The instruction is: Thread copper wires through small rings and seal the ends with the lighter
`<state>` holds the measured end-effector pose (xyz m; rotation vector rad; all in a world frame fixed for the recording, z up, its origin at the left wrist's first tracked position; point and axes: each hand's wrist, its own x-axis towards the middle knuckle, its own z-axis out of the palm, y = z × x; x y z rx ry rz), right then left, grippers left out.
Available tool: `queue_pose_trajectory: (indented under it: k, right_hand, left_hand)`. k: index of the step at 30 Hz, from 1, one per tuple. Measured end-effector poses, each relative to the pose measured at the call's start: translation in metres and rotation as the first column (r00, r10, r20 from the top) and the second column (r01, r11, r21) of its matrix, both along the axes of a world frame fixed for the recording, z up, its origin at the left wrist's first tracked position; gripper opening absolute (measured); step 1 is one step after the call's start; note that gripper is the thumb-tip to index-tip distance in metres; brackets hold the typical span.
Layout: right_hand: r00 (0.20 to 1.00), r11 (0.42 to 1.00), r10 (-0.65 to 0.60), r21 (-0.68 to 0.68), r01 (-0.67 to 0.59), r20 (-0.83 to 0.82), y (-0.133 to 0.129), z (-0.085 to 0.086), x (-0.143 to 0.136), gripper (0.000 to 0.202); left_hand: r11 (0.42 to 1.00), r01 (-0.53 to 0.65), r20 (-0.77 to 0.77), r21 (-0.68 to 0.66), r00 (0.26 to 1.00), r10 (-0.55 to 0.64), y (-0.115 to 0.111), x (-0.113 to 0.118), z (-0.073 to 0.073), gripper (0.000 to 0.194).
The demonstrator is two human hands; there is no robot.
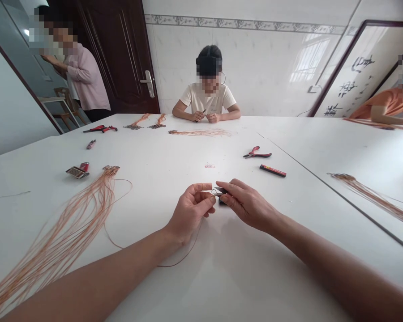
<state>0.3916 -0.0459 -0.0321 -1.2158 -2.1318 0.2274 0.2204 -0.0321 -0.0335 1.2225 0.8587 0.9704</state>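
Note:
In the middle of the table, my left hand [196, 203] pinches the end of a thin orange-brown cord [187, 257] between thumb and fingers. A small thin loop shows at its fingertips. The cord hangs down and curves onto the table behind my left forearm. My right hand [246, 201] is closed around a small dark cutting tool that looks like thread snips [219, 189]. Two narrow pointed blades stick out to the left, apart from each other, with the loop close to them. Most of the tool's handle is hidden by my right hand.
A bundle of orange cords [87, 214] lies left, near a small card [77, 172]. Red-handled pliers [258, 153] and a black-red stick-like packet [272, 171] lie ahead right. More cords [359, 188] lie far right. A person [208, 96] sits opposite; others are at both sides.

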Motion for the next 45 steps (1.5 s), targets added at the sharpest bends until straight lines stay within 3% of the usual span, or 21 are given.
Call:
queue_pose_trajectory:
  k: [7, 12, 20, 45]
  right_hand:
    - [0.996, 0.997, 0.027, 0.063, -0.032, 0.084, 0.0017, -0.0033, 0.0001, 0.036]
    - [0.985, 0.996, -0.029, 0.088, 0.014, 0.170, 0.0004, -0.0031, -0.0017, 0.039]
    - [0.973, 0.998, -0.057, 0.015, 0.055, 0.226, 0.0012, -0.0063, -0.0003, 0.042]
    - [0.976, 0.995, -0.095, -0.010, 0.099, 0.198, 0.0009, -0.0024, -0.0022, 0.038]
  left_hand:
    - [0.999, 0.036, -0.005, 0.014, 0.999, -0.036, 0.0001, 0.0001, -0.0015, 0.027]
    - [0.999, 0.047, -0.002, 0.022, 0.999, -0.047, -0.0007, 0.0008, 0.0003, 0.026]
    - [0.998, 0.058, 0.007, -0.010, 0.998, -0.058, -0.0019, 0.0006, 0.0020, 0.026]
    - [0.998, 0.055, -0.035, 0.001, 0.998, -0.055, -0.0020, 0.0008, 0.0026, 0.030]
